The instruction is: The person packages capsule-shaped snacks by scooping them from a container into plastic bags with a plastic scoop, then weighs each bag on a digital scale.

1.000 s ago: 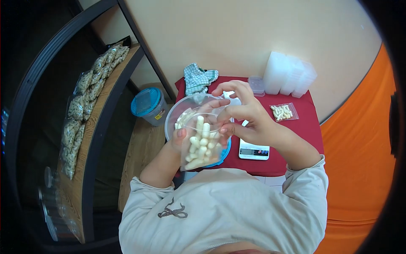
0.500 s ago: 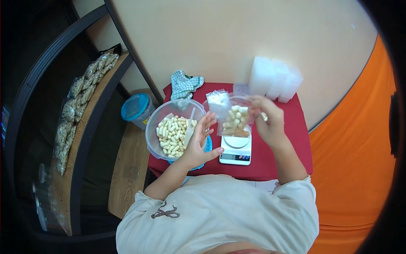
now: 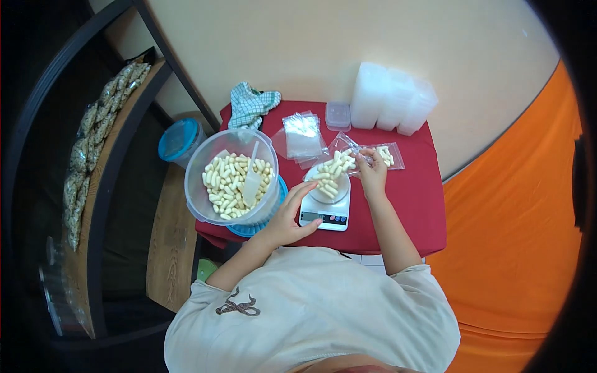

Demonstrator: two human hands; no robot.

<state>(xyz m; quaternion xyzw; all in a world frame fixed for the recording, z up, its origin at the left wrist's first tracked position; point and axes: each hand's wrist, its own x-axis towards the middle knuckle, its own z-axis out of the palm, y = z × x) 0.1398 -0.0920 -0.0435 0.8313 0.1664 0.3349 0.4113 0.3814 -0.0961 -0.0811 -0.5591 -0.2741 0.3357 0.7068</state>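
A white digital scale [image 3: 341, 211] stands on the red-covered table, and a clear bag [image 3: 333, 171] with pale finger-shaped pieces lies tilted over its plate. My right hand [image 3: 373, 173] pinches the bag's upper right edge. With fingers apart, my left hand [image 3: 291, 219] is at the scale's left side, close to the bag's lower end. To the left, a large clear tub [image 3: 200, 202] holds many of the same pieces and a white scoop [image 3: 252, 184]. Another clear bag [image 3: 398, 156] with pieces lies just beyond my right hand.
Empty clear bags [image 3: 303, 138], a small clear container [image 3: 338, 117], stacked translucent containers [image 3: 388, 99] and a checked cloth [image 3: 250, 107] are along the table's back. A blue-lidded bucket [image 3: 179, 142] and a shelf [image 3: 121, 186] with packed bags are left.
The filled bag has come down from above the scale onto its plate area. My right hand has moved down with it. The second filled bag, earlier mostly hidden, now shows. The camera view has shifted.
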